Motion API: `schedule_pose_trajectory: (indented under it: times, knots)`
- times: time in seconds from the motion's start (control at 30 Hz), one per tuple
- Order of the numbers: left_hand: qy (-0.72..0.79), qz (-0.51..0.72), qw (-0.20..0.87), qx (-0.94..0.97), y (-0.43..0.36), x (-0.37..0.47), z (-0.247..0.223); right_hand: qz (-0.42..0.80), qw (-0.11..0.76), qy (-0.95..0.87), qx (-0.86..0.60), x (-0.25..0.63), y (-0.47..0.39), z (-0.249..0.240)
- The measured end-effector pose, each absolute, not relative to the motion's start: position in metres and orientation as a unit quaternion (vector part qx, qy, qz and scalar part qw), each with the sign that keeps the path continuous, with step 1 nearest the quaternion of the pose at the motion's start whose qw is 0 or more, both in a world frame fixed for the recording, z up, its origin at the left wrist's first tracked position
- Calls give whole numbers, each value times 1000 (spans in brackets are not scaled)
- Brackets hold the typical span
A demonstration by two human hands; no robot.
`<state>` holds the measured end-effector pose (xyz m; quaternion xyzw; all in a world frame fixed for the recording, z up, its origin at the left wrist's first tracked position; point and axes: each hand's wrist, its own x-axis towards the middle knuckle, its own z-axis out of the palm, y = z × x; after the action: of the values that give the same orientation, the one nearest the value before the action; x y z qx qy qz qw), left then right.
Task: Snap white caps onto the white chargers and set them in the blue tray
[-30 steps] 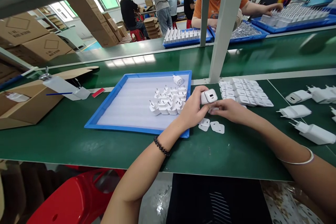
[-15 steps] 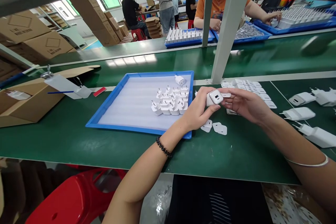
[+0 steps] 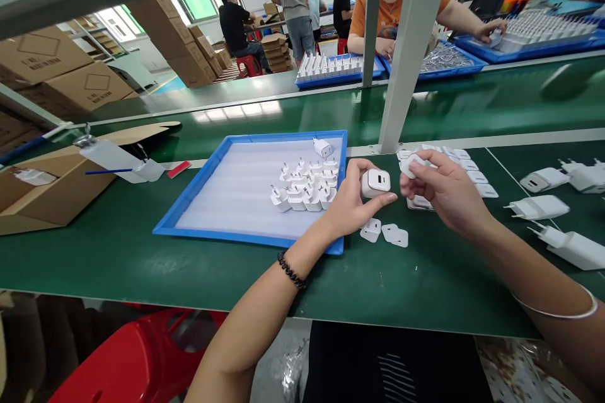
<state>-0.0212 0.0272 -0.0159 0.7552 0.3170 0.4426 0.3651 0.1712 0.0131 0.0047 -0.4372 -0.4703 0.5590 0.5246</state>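
Observation:
A white charger point(image 3: 376, 182) is gripped in my left hand point(image 3: 348, 201), its face with the port slots turned toward me. My right hand point(image 3: 447, 192) pinches a small white plate point(image 3: 412, 165) just right of the charger, apart from it. Below my hands, loose white plates point(image 3: 395, 235) lie on the green table. Rows of similar white plates point(image 3: 472, 175) are partly hidden behind my right hand. To the left, white plug chargers point(image 3: 307, 184) stand with pins up in a blue-rimmed tray point(image 3: 250, 239), and one charger point(image 3: 323, 148) lies near its back edge.
Several chargers point(image 3: 539, 206) lie on the table at the right. A grey post point(image 3: 399, 75) rises behind my hands. An open cardboard box point(image 3: 61, 201), a white bottle point(image 3: 111, 154) and a red piece point(image 3: 178, 169) are at left. A person in orange point(image 3: 359, 22) sits across.
My right hand has drawn back from the charger and now pinches the small plate higher up. My left hand has tilted the charger and shifted it slightly left.

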Motion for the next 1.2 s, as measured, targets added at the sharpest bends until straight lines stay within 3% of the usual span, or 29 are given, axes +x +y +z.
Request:
schedule_pose_trajectory:
  times: [0.3,0.47,0.67,1.2]
  knots:
    - [266,420,553,668,29,-23,-2,520,557,-497,-415,168,6,12]
    - [231,377,640,628,32,-25,-2,540,533,-519,-394,166,-1,18]
    - [237,380,638,626,28,-24,-2,580,493,-532,-371,169,-5,22]
    - [221,353,618,667,26,-24,3,532,467,-588,-391,169,-10,28]
